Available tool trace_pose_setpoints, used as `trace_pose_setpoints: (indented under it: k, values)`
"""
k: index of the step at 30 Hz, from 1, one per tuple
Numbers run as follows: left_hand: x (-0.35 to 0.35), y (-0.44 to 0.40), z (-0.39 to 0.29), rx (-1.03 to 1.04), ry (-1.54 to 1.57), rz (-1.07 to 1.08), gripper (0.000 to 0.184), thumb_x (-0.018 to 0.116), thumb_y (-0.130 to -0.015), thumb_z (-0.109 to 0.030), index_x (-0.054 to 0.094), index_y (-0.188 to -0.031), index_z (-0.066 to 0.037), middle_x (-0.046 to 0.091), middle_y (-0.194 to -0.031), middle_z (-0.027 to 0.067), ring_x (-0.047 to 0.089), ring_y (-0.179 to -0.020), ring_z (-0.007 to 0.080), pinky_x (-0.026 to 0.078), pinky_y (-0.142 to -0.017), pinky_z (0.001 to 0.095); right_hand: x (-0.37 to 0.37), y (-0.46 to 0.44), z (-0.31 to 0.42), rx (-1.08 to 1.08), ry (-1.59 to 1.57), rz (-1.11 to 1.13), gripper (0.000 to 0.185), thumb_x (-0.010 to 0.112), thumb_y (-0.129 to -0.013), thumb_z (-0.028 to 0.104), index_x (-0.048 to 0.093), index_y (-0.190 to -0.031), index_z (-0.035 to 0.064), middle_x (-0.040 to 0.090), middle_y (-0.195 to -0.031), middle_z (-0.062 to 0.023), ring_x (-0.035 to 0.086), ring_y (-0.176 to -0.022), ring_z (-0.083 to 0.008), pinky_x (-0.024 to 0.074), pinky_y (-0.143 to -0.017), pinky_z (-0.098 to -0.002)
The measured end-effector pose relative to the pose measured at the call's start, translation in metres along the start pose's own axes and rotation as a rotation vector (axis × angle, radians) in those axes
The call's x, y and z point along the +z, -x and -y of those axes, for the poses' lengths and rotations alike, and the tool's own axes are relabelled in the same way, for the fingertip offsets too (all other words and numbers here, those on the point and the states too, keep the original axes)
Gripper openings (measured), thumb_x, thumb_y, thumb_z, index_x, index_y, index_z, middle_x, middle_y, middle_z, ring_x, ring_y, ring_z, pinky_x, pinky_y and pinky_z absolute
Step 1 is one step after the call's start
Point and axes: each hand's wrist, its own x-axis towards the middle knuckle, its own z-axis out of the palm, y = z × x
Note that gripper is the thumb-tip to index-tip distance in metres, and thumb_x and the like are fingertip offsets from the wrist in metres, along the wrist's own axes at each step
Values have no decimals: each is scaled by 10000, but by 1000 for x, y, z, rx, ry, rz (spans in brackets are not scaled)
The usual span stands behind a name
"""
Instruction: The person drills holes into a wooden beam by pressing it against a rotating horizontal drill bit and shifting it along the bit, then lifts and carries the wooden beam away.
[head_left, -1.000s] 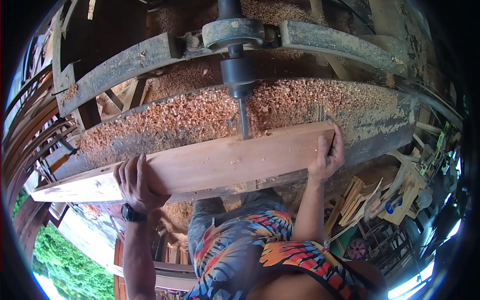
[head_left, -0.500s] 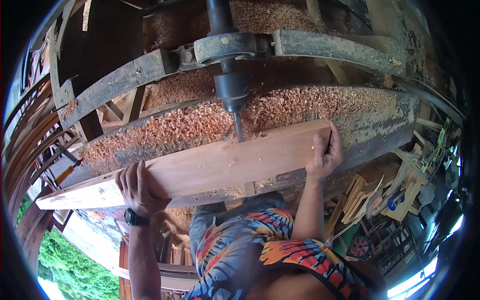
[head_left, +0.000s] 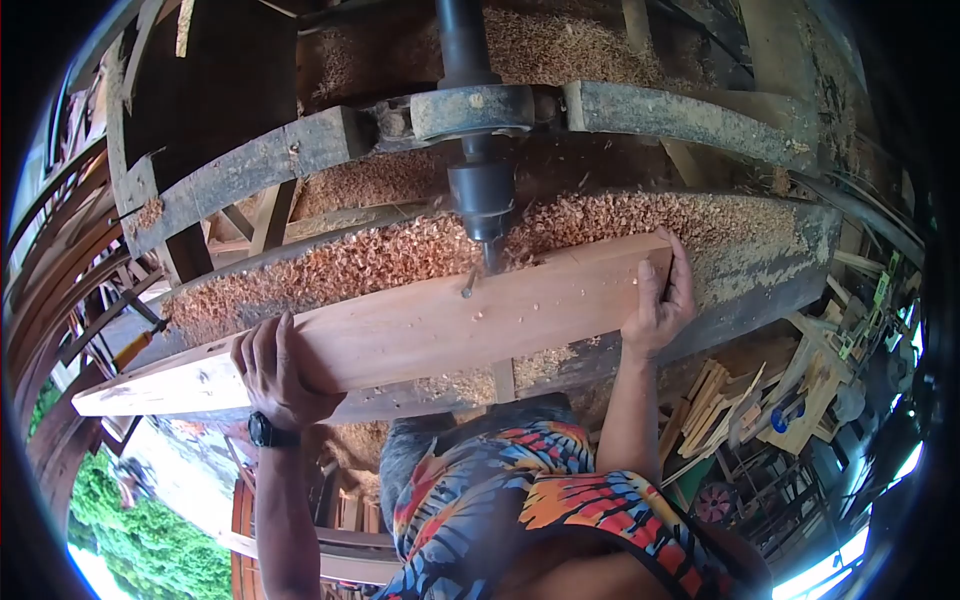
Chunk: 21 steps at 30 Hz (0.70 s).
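A long, thick wooden board (head_left: 430, 335) lies slantwise across the bench, its far edge against the drill bit (head_left: 491, 258). The bit sits in a dark chuck (head_left: 482, 200) on a horizontal shaft, and most of its length is hidden in or behind the board's edge. My left hand (head_left: 283, 370), a watch at its wrist, grips the board left of the middle, fingers over the top. At the board's right end, my right hand (head_left: 660, 300) wraps round the corner, thumb on the upper face. A small metal pin or bolt (head_left: 468, 286) shows beside the bit.
Wood chips (head_left: 370, 265) are heaped along the bench (head_left: 770, 270) behind the board. A curved beam (head_left: 690, 112) carries the shaft's bearing. A yellow-handled tool (head_left: 135, 350) lies at the left. Scrap wood (head_left: 710, 400) is piled on the right.
The board's far edge is now closer to the chuck, with less of the bit showing. Chips fly near the bit. Both hands keep their grip; the view has shifted slightly.
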Motion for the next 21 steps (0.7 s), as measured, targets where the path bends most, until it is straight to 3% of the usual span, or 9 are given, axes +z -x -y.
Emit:
trace_pose_setpoints:
  k: [7,8,13,21]
  values:
    - [2,6,0,-2,29,-8,1186,950,-434,-244,519,-1517,-28,616,-1358,218,578,-1231,441,406,-1105,600,0,-3,-11,-88,-88,44,443,725,-1004,163,645,-1393,-34,685,-1395,-151,626,-1310,-269,498,-1092,-410]
    - [3,8,0,5,29,-8,1164,952,-478,-282,512,-1530,-47,601,-1363,212,579,-1242,415,397,-1093,603,-1,-3,-13,-72,-77,44,431,720,-1012,172,649,-1389,-22,690,-1384,-147,632,-1297,-265,503,-1082,-407]
    - [4,16,-5,17,48,-4,1169,960,-469,-265,512,-1528,-54,596,-1357,212,572,-1247,417,402,-1081,606,-9,16,-7,-34,24,1,379,689,-1050,208,665,-1380,25,712,-1341,-145,667,-1240,-261,524,-1038,-388]
    - [2,50,-18,97,14,24,1103,943,-525,-322,527,-1498,-10,636,-1334,209,624,-1212,392,411,-1071,605,-40,84,-10,33,1,-51,371,669,-1049,149,655,-1372,-33,712,-1336,-164,671,-1239,-274,521,-1076,-411]
